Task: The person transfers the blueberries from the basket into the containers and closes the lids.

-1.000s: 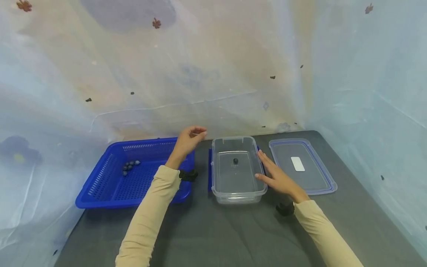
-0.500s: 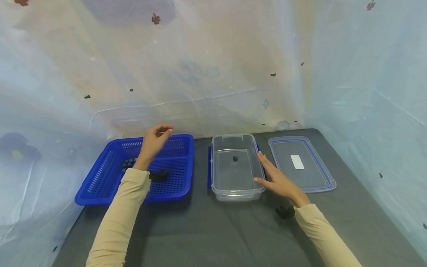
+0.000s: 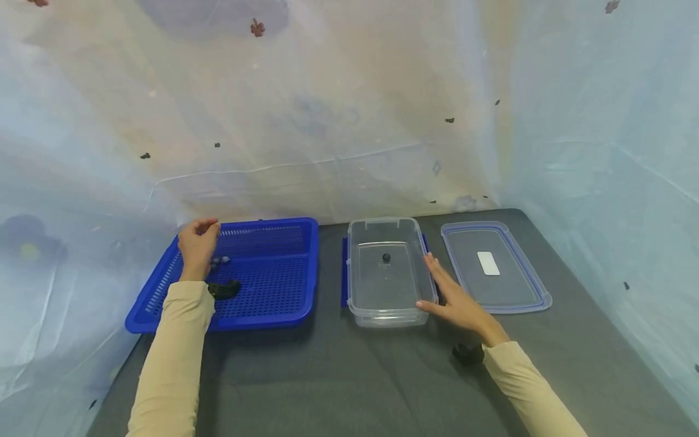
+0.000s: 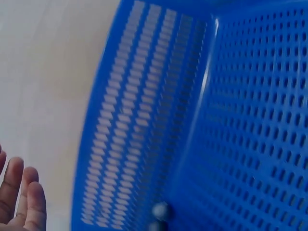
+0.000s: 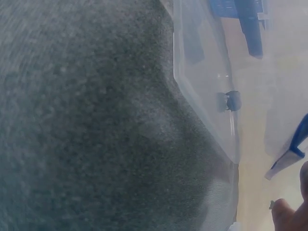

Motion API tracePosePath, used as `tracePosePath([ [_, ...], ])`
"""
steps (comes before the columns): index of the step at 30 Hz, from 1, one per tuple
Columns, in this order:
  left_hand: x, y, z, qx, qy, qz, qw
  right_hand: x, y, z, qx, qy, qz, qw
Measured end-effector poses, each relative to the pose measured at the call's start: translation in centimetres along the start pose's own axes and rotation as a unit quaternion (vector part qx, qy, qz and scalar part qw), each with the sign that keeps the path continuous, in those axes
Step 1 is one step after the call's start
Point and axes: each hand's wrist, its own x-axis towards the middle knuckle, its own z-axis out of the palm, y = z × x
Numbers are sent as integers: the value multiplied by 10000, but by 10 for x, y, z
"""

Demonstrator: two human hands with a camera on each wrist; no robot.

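Observation:
My left hand (image 3: 198, 246) hovers over the left part of a blue perforated plastic basket (image 3: 273, 321), fingers loosely bent with nothing seen between them. Below it lie a few blueberries (image 3: 222, 260), some hidden by the hand; the left wrist view shows blurred blueberries (image 4: 161, 211) beside the basket's side wall. One blueberry (image 3: 386, 258) sits inside a clear plastic food container (image 3: 390, 318) in the middle of the table. My right hand (image 3: 459, 306) has its fingers extended, touching the container's right side. Its thumb lies near the front right corner.
To the right of the container, a clear lid (image 3: 472, 261) with a blue seal and white label lies flat on the grey table (image 3: 338, 376). Blue side clips (image 3: 344, 273) hang from the container. A patterned plastic sheet (image 3: 338, 109) rises behind the table.
My left hand has moved left from the gap beside the container, across the basket, and lowered over the blueberries. My right hand stays at the container's side. The blueberry in the container has not moved.

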Motion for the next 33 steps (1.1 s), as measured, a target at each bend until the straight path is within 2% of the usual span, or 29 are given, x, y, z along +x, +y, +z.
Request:
tracePosePath([
  [3, 7, -11, -4, -38, 317, -379, 9988, -2, -1, 1, 28, 50, -8, 10000],
  [6, 10, -20, -7, 38, 495, -723, 9961, -3, -1, 2, 62, 60, -61, 9999],
  [14, 12, -35, -9, 193, 619, -1200, 9907, -6, 3, 6, 1, 139, 5, 9999],
  [17, 11, -41, -10, 373, 532, -1227, 9903, -6, 3, 7, 20, 146, 10, 9999],
  [22, 10, -54, -16, 950, 169, -1042, 9899, -5, 3, 8, 73, 146, -74, 9998],
  [25, 8, -62, -20, 1146, -13, -983, 9885, -5, 4, 8, 76, 149, -111, 9998],
  [29, 7, -75, -25, 1257, -166, -1061, 9862, -6, 3, 9, 69, 144, -38, 9999],
  [33, 7, -84, -27, 1566, -289, -1085, 9813, -7, 4, 9, 54, 166, -40, 9998],
])
